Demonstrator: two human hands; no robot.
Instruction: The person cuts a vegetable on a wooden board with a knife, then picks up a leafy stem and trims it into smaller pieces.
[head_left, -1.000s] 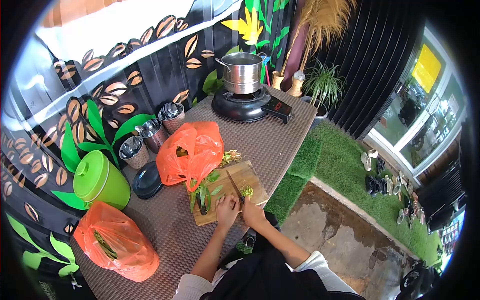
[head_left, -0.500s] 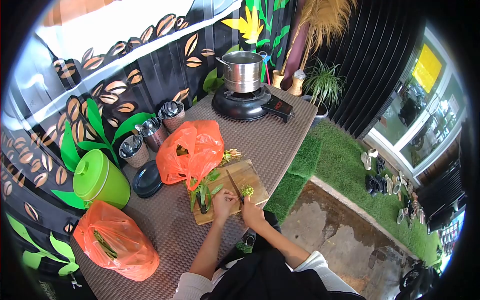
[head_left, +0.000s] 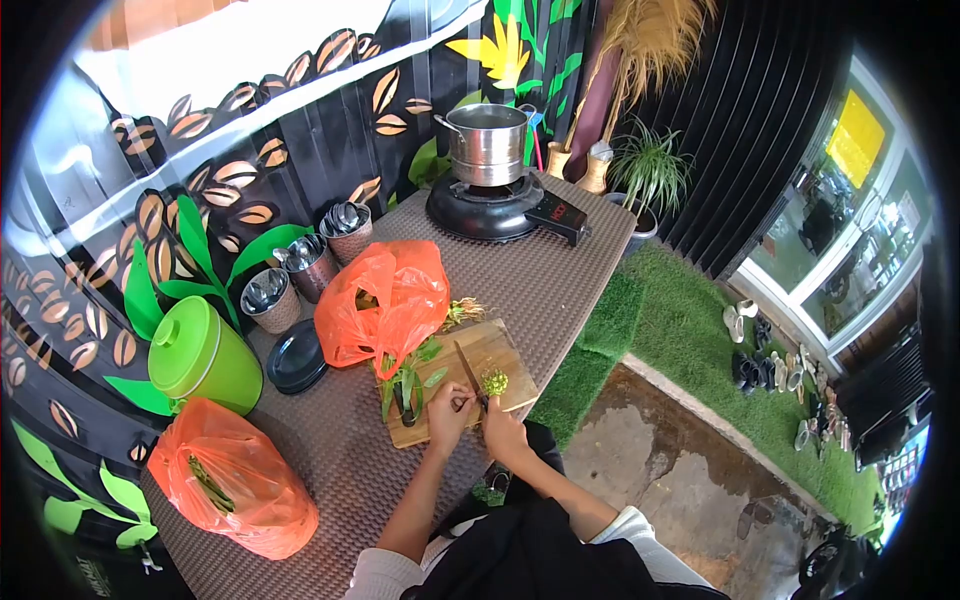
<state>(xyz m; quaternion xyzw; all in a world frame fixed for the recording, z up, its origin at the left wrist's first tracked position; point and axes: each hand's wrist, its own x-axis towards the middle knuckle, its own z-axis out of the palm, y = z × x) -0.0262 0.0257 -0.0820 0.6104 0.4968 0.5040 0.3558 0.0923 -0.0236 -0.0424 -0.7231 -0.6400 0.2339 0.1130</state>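
A wooden cutting board (head_left: 512,352) lies on the woven-pattern table near its front edge. My right hand (head_left: 503,432) is closed around the handle of a knife (head_left: 466,362), whose blade points away from me over the board. Close beside it, my left hand (head_left: 450,412) has its fingers pinched near the blade; what they hold is too small to make out. A small pile of chopped green pieces (head_left: 494,382) sits to the right of the knife. Leafy green stems (head_left: 402,392) lie on the board's left part, partly under an orange plastic bag (head_left: 385,305).
A metal pot (head_left: 488,145) stands on a black portable stove (head_left: 485,208) at the far end. Cutlery cups (head_left: 270,300), dark stacked plates (head_left: 297,358) and a green lidded bucket (head_left: 205,355) line the wall side. Another orange bag (head_left: 235,485) rests at the near left.
Almost nothing differs. The view has shifted very slightly, and both hands stay at the same spot on the board with the knife in my right hand.
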